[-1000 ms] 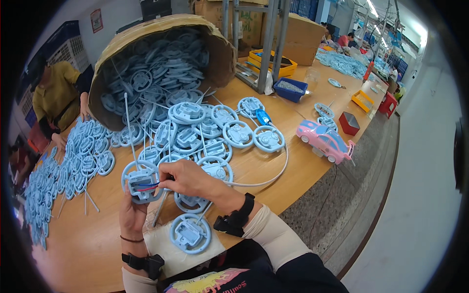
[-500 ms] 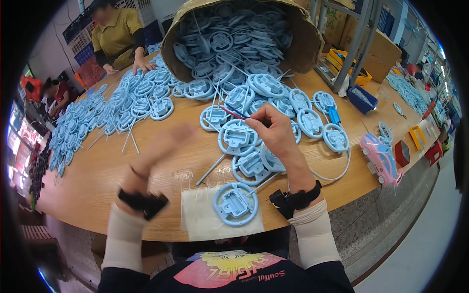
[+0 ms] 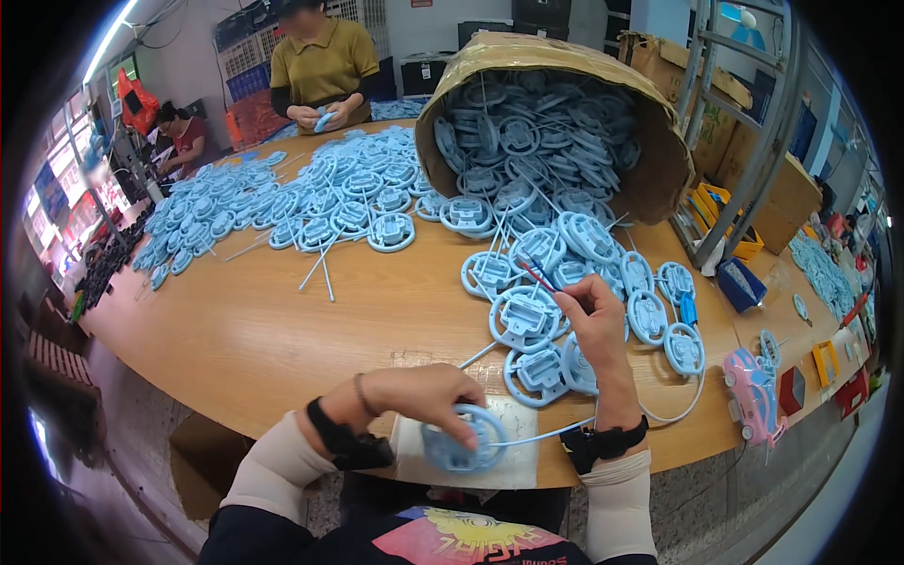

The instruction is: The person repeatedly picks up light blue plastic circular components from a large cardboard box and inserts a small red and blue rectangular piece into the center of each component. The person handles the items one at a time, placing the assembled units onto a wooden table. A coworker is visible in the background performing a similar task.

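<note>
My left hand (image 3: 424, 394) is closed on the rim of a light-blue toy steering wheel (image 3: 485, 443), thumb across it. The wheel, slightly blurred, is at a pale pad (image 3: 520, 457) on the table's near edge. From the wheel a light-blue cable (image 3: 546, 435) runs right toward my right forearm. My right hand (image 3: 591, 306) is raised over more wheels, thumb and forefinger pinching thin red and dark-blue strands (image 3: 537, 275) that look like wires. Just beyond that hand, another toy steering wheel (image 3: 524, 318) lies among the pile.
A tipped cardboard drum (image 3: 673, 122) spills wheels onto the wooden table (image 3: 245, 330). More wheels (image 3: 353, 184) spread leftward, where a co-worker (image 3: 325, 66) handles a blue piece. At right are a metal rack (image 3: 758, 160), a blue bin (image 3: 741, 285) and a pink toy car (image 3: 753, 395).
My left hand has moved down and right onto the wheel at the pad. My right hand keeps its pinch on the strands. The view has shifted, and the co-worker's hands have come together.
</note>
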{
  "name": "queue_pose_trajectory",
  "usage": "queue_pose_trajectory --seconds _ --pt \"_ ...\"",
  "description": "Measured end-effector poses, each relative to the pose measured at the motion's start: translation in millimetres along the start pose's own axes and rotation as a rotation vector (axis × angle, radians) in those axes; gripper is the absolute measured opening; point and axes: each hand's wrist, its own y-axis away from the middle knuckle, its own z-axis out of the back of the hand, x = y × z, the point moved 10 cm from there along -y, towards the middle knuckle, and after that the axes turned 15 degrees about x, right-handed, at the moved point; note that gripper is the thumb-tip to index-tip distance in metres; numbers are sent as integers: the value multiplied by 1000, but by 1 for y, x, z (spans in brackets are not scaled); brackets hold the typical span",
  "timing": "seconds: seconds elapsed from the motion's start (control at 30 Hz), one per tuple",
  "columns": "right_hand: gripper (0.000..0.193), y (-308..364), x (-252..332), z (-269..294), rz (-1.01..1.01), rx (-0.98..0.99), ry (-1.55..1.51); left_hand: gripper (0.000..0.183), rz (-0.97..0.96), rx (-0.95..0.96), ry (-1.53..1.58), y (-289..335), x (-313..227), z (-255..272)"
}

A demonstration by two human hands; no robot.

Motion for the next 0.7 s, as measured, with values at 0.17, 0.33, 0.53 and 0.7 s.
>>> queue_pose_trajectory --seconds 0.17,0.33,0.53,0.7 --pt "11 3 -2 25 4 -97 -24 35 -228 -350 317 100 -14 55" --pt "10 1 17 -14 76 108 16 26 -488 -1032 817 125 68 112" --pt "15 6 5 -58 -103 390 191 29 -407 -939 900 52 109 89" --pt "15 5 0 -55 -126 386 277 29 -429 -885 885 34 90 82"
